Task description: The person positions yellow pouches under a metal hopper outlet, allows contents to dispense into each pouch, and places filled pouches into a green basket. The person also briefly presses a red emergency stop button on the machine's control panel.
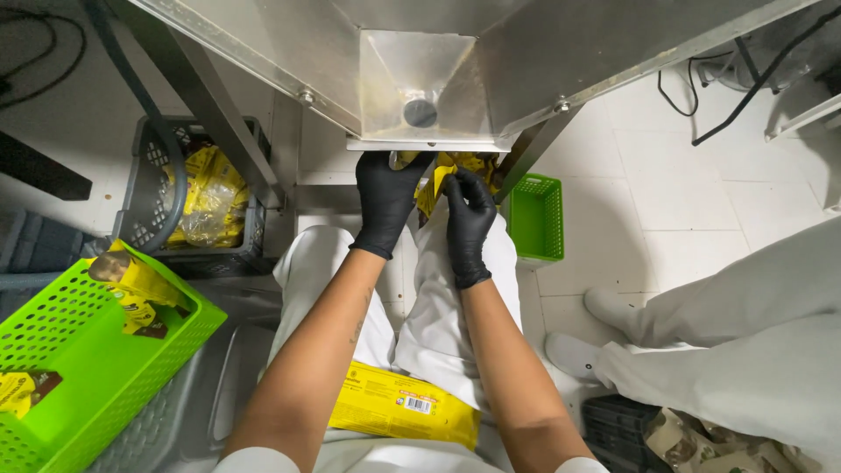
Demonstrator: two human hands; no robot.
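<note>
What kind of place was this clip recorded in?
Probably a food-packing line: a steel chute drops yellow packets toward gloved hands, the left hand and right hand, with a green basket of packets nearby.

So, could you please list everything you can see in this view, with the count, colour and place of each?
Metal chute: one, silver, top centre, above the hands.
Yellow packets: several, yellow, under the chute mouth, at the gloved hands.
Small green basket: one, green, on the floor right of the hands.
Large green basket: one, bright green, lower left, with a few yellow packets inside.
Grey crate: one, grey, left, filled with yellow packets.
Flat yellow packet: one, yellow, on the lap.
Co-worker's legs: two, white trousers and shoes, right.
Cables: several, black, top right.
Left hand: black glove, at the packets.
Right hand: black glove, at the packets.
</note>
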